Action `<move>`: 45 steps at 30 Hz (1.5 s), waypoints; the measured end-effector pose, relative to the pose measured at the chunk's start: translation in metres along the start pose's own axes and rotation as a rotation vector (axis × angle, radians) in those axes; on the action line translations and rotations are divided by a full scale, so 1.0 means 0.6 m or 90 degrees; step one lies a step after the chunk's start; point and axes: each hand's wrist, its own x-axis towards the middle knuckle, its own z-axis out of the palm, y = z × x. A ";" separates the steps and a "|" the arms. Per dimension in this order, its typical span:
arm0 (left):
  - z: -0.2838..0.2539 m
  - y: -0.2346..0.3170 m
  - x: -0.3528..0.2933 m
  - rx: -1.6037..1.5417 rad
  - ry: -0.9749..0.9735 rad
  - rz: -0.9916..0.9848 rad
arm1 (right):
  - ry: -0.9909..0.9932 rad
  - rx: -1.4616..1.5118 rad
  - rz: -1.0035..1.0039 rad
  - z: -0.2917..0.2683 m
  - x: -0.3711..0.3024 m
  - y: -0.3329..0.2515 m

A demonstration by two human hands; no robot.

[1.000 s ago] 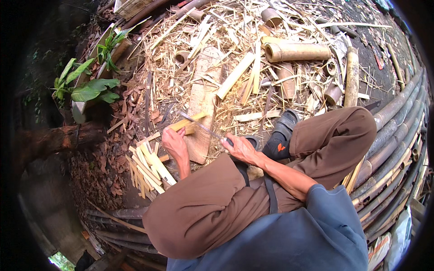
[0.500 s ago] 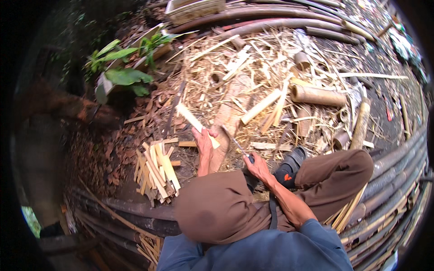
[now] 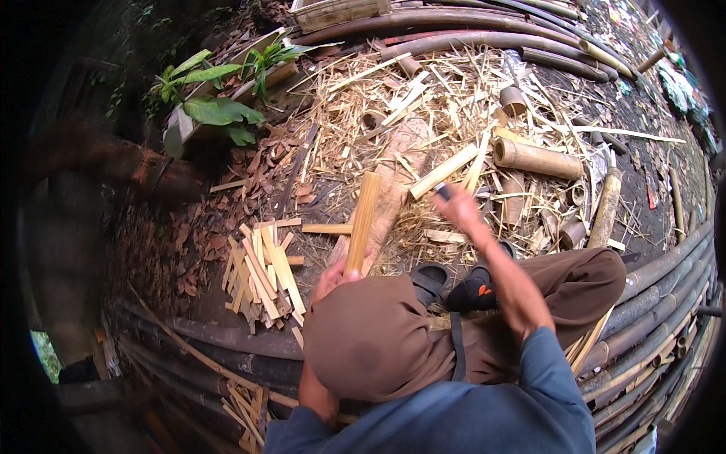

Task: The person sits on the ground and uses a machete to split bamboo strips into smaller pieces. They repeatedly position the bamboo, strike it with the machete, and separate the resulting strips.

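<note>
My left hand is partly hidden behind my brown-clad knee and grips the lower end of a flat bamboo slat. The slat points away from me over a pale wooden plank. Out to the right, my right hand is raised and closed round the dark handle of a knife; its blade is too blurred to make out. Beyond the knife, a split bamboo piece lies on shavings. Left of my knee is a pile of cut bamboo slats.
Bamboo shavings cover the ground ahead. A short bamboo tube lies at right. Long bamboo poles line the right side, and more poles lie at lower left. A leafy plant stands at far left.
My left hand has drawn back toward my knee, and the slat has turned from slanting left to nearly upright in view. My right hand with the knife has lifted up and rightward.
</note>
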 end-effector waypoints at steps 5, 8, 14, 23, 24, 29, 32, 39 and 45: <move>-0.010 0.008 0.005 -0.100 0.015 -0.026 | -0.007 -0.021 -0.084 -0.043 -0.049 -0.043; 0.004 0.012 0.044 -0.141 0.050 -0.035 | -0.158 0.074 -0.195 -0.028 -0.107 -0.125; -0.010 -0.019 -0.036 0.071 0.125 0.061 | 0.039 0.050 0.074 -0.057 0.010 0.001; -0.381 -0.219 -0.067 0.931 0.760 0.177 | 0.012 0.179 0.170 -0.124 -0.060 -0.097; -0.373 -0.216 -0.027 0.846 0.756 0.216 | 0.008 0.172 0.168 -0.120 -0.075 -0.106; -0.353 -0.281 0.216 0.345 0.676 -0.033 | -0.119 0.260 0.227 -0.032 -0.178 -0.088; -0.430 -0.328 0.280 0.075 0.774 -0.149 | -0.165 0.209 0.228 0.031 -0.246 -0.070; -0.337 -0.245 0.325 -0.347 0.578 0.003 | -0.186 0.041 0.299 0.004 -0.261 -0.061; -0.168 -0.115 0.247 -0.134 0.521 0.157 | -0.134 0.121 0.232 0.038 -0.250 -0.061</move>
